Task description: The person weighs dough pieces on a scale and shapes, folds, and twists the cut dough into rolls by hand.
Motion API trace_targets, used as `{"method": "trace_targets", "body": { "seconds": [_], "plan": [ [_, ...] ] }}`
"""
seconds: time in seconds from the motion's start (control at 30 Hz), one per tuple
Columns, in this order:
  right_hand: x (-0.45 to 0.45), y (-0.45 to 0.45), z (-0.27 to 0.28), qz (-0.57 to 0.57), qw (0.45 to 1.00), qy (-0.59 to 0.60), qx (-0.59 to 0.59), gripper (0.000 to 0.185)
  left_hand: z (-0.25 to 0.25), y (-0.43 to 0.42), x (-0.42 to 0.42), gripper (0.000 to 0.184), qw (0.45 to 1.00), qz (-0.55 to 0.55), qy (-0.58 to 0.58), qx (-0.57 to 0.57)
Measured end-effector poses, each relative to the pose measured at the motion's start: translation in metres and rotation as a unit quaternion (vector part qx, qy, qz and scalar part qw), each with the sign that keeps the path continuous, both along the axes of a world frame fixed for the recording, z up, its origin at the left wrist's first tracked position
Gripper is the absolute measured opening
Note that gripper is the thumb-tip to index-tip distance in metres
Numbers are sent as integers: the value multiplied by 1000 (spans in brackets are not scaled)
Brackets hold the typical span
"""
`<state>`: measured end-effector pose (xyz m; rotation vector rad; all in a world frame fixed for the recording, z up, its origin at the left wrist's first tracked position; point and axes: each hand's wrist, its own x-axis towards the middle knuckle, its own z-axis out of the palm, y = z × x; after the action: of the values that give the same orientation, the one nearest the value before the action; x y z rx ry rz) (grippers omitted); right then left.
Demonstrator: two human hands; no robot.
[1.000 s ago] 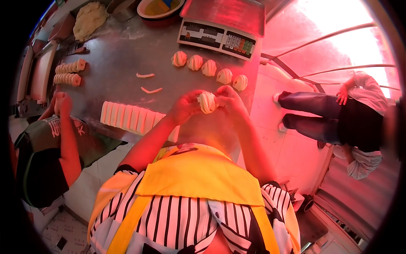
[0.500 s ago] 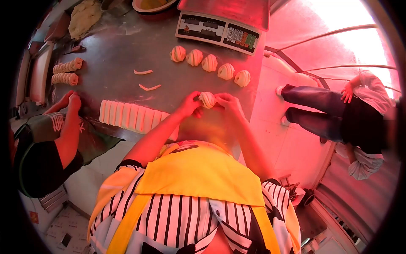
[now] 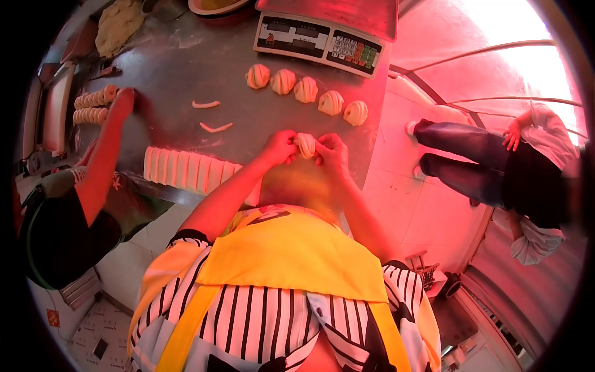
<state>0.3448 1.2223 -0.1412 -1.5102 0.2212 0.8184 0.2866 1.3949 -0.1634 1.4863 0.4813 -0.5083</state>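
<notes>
Between my two hands, just above the near edge of the metal table, is a twisted dough roll (image 3: 305, 145) with ridged strands. My left hand (image 3: 280, 147) pinches its left side, and my right hand (image 3: 331, 150) grips its right side with bent fingers. Beyond them several finished-looking twisted rolls (image 3: 305, 90) lie in a slanting row. A line of cut dough strips (image 3: 186, 170) lies side by side to the left, partly covered by my left forearm. Two thin dough pieces (image 3: 215, 128) rest apart on the table.
A digital scale (image 3: 316, 43) stands at the far side of the metal table (image 3: 167, 80). Two rows of dough pieces (image 3: 91, 116) lie at the left, where a co-worker's hand (image 3: 124, 99) reaches. A large dough lump (image 3: 119, 28) sits far left. Another person (image 3: 496, 161) stands at right.
The co-worker's arm at left has reached forward to the dough rows. My hands still hold the roll, with the fingers slightly shifted and the roll turned a little.
</notes>
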Motion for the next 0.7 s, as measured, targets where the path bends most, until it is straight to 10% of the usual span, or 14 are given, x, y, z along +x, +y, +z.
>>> {"method": "trace_targets", "body": {
  "seconds": [0.27, 0.47, 0.57, 0.7],
  "plan": [
    [24, -7, -3, 241, 970, -39, -15, 9, 14, 19, 9, 17, 995, -27, 30, -86],
    [14, 12, 6, 213, 948, -118, -206, 10, 6, 20, 13, 19, 997, -56, 22, -43],
    [10, -3, -3, 120, 992, -4, 28, 15, 8, 15, 8, 17, 999, -16, -5, -32],
    [4, -10, -1, 179, 979, -61, -74, 19, 9, 11, 4, 18, 999, -14, -13, -31]
  ]
}}
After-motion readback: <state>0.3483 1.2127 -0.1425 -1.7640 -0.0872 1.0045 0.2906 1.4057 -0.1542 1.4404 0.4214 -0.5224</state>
